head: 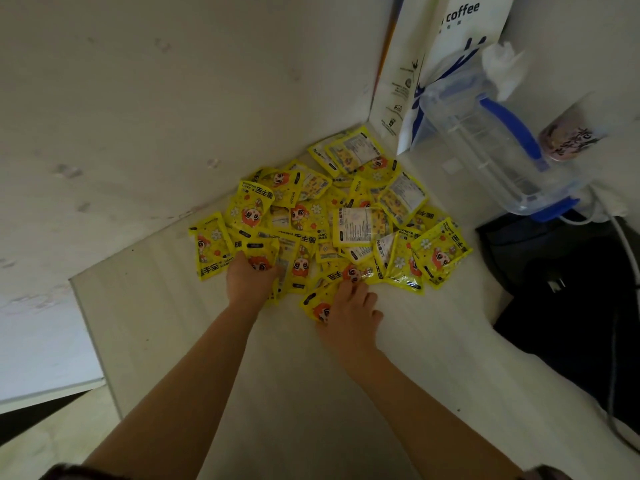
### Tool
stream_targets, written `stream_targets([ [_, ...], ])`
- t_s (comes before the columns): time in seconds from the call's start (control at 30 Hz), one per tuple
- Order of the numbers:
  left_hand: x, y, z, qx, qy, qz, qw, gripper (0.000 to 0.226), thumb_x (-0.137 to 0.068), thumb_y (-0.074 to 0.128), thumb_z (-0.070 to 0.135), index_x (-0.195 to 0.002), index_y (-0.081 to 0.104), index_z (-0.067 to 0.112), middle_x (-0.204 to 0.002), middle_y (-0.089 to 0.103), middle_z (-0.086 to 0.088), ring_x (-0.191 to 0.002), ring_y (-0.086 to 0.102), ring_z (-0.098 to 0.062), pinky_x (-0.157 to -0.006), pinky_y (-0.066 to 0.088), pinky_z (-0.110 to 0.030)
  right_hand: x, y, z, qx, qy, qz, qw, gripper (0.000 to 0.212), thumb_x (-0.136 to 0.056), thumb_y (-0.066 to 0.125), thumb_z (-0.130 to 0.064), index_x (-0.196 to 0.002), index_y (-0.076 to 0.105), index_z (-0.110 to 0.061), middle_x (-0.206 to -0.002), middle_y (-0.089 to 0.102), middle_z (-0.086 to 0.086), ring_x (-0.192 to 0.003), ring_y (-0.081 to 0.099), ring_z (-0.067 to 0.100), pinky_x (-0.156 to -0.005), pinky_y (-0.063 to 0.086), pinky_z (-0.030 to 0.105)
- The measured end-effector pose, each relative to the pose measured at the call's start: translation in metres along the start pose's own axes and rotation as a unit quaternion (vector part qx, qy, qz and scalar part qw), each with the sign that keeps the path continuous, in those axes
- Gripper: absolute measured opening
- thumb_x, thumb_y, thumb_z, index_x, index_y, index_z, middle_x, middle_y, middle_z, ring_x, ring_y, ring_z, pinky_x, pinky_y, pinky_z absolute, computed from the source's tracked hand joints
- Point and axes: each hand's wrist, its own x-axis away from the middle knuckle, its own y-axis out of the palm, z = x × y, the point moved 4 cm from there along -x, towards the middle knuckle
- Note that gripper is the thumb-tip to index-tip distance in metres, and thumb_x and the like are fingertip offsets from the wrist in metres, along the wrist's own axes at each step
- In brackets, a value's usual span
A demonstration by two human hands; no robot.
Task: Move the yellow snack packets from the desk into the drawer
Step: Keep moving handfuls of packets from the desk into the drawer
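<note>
Several yellow snack packets (332, 216) with a red cartoon figure lie heaped in the far corner of the pale desk (277, 393), some face down showing white labels. My left hand (249, 277) reaches into the near left of the heap, its fingers curled round a few packets (259, 252). My right hand (351, 313) lies flat with spread fingers on a packet (317, 306) at the near edge of the heap. No drawer is in view.
A white coffee paper bag (446, 57) leans in the corner behind a clear plastic jug with a blue handle (491, 140). A drink cup (571, 133) and a dark bag (568, 299) with cables sit at the right. White walls close the desk at the back and left.
</note>
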Motion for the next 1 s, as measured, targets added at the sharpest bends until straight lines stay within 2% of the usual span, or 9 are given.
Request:
stream_targets([
  [0.2,0.000,0.004,0.001,0.003,-0.012,0.013,1.000,0.048,-0.072,0.081,0.030,-0.105,0.052,0.011,-0.099,0.061,-0.007,-0.091,0.058,-0.028,-0.080,0.053,-0.044,-0.003,0.004,-0.001,-0.038,0.015,-0.038,0.998,0.085,-0.076,0.071,-0.046,-0.137,0.024,-0.012,-0.132,0.034,0.014,-0.115,0.043,0.031,-0.086,0.049,0.043],
  [0.33,0.010,-0.004,-0.009,0.023,-0.032,0.040,0.998,0.047,-0.073,0.080,0.029,-0.108,0.053,0.014,-0.101,0.060,-0.004,-0.091,0.057,-0.026,-0.082,0.052,-0.044,-0.004,0.000,0.008,-0.088,0.019,-0.058,0.994,0.092,-0.076,0.072,-0.039,-0.143,0.015,-0.011,-0.130,0.037,0.015,-0.115,0.043,0.034,-0.087,0.048,0.043],
  [0.43,0.023,-0.011,-0.023,0.032,-0.049,0.044,0.997,0.049,-0.070,0.082,0.035,-0.104,0.053,0.015,-0.099,0.061,-0.003,-0.090,0.058,-0.025,-0.080,0.052,-0.043,0.000,-0.003,0.017,-0.124,0.021,-0.072,0.989,0.090,-0.076,0.072,-0.036,-0.142,0.016,-0.011,-0.127,0.040,0.014,-0.114,0.045,0.035,-0.087,0.046,0.042],
  [0.6,0.060,-0.012,-0.047,0.066,-0.075,0.017,0.995,0.051,-0.066,0.085,0.033,-0.101,0.052,0.015,-0.091,0.059,-0.001,-0.087,0.059,-0.023,-0.068,0.050,-0.035,0.013,-0.006,0.034,-0.168,0.022,-0.085,0.982,0.093,-0.073,0.074,-0.036,-0.143,0.016,-0.013,-0.128,0.041,0.014,-0.116,0.046,0.036,-0.088,0.045,0.043],
  [0.83,0.118,-0.002,-0.066,0.070,-0.076,-0.021,0.994,0.054,-0.063,0.087,0.033,-0.101,0.052,0.017,-0.092,0.061,0.001,-0.085,0.061,-0.019,-0.067,0.050,-0.033,0.051,-0.021,0.049,-0.219,-0.038,-0.054,0.973,0.083,-0.068,0.075,-0.033,-0.134,0.027,-0.019,-0.122,0.044,0.006,-0.109,0.048,0.028,-0.082,0.045,0.036],
  [1.0,0.159,0.008,-0.066,0.086,-0.059,-0.071,0.992,0.050,-0.064,0.086,0.034,-0.100,0.053,0.020,-0.092,0.064,0.001,-0.084,0.064,-0.017,-0.069,0.055,-0.035,0.087,-0.027,0.061,-0.245,-0.064,-0.043,0.966,0.081,-0.069,0.073,-0.044,-0.134,0.029,-0.020,-0.119,0.045,0.002,-0.107,0.049,0.022,-0.083,0.048,0.037],
])
